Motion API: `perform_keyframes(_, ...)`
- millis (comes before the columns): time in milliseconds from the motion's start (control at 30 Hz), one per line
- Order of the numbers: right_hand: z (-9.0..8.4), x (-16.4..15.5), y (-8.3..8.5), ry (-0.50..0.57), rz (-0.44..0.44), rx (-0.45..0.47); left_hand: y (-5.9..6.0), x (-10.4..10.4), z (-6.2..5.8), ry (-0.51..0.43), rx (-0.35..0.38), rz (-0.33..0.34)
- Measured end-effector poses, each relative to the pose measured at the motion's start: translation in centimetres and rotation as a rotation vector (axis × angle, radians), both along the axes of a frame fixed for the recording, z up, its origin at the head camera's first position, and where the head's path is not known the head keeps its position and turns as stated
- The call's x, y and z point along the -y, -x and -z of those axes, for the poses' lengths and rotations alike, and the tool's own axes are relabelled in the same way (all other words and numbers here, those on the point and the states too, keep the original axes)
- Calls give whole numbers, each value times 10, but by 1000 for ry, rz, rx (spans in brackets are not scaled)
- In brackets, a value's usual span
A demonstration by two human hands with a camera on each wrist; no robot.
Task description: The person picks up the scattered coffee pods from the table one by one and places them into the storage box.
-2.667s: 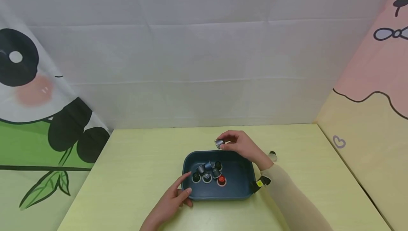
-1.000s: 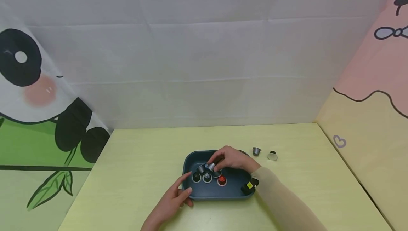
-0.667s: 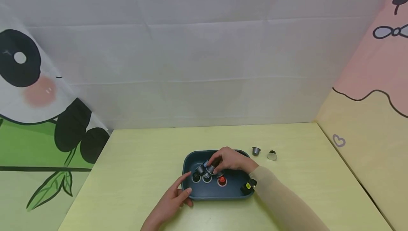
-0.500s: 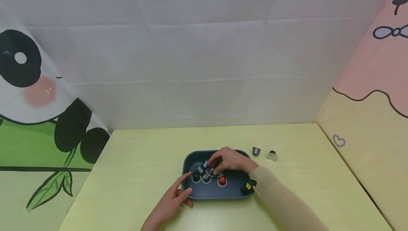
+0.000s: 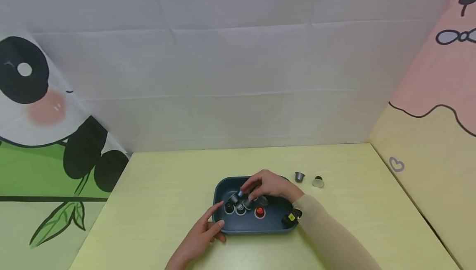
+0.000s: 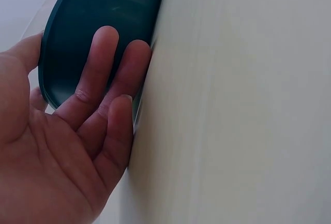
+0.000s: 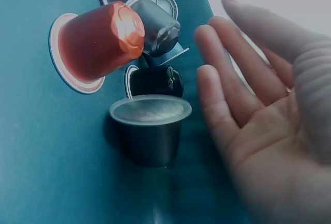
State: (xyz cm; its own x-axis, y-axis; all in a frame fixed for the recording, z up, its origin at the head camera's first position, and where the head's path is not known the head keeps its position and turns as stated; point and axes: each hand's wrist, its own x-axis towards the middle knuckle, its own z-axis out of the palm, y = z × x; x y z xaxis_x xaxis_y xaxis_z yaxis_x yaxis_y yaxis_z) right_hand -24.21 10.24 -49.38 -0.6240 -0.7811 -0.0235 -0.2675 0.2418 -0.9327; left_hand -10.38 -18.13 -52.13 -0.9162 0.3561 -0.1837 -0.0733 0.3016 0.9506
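A dark blue tray holds several coffee capsules. They include a red capsule, a black capsule, a blue capsule and a grey capsule. My right hand reaches in over the far rim, with its fingertips at the grey capsule. In the right wrist view the right hand has loosely extended fingers and nothing visibly held; a dark capsule stands beside it. At the tray's near-left corner my left hand holds the rim, thumb over the edge and other fingers outside against the wall.
Beyond the tray's far-right corner, a silver capsule and a second capsule with a dark end rest on the pale yellow table. A white cloth backdrop and printed side panels enclose the table.
My right hand carried a silver capsule beyond the tray; it now rests on the table at right. The hand returned to the tray, where the grey capsule shifted slightly. My left hand stays put.
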Motion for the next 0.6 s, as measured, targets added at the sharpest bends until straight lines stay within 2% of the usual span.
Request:
perform_keyframes(367,-15,-1,2,88,22,-15,-1,1,2,-7,6,-5)
perform_keyframes(600,-30,-4,-2,99,119,-60,-2,1,0,-4,2,-5)
